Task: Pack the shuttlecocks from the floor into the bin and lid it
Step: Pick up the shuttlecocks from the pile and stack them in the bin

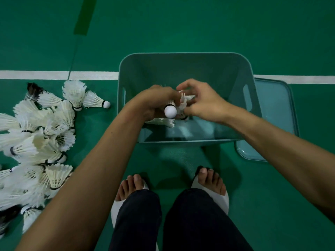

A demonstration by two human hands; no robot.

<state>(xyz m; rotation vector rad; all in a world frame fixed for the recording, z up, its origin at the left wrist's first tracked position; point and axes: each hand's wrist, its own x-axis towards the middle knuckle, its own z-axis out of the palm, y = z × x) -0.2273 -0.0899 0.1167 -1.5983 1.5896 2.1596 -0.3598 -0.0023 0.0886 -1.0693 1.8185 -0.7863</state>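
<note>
Left grip [159, 101] and right grip [201, 101] both curl round a small bunch of shuttlecocks [170, 111] over the open bin [181, 69], and if they let go too soon, one could bounce out onto the floor [181, 24] beside the big pile [41, 142].

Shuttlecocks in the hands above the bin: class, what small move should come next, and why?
Probably lower and release them. The left hand and right hand grip shuttlecocks over the open bin, while a large pile waits on the floor and the lid lies beside the bin.
</note>
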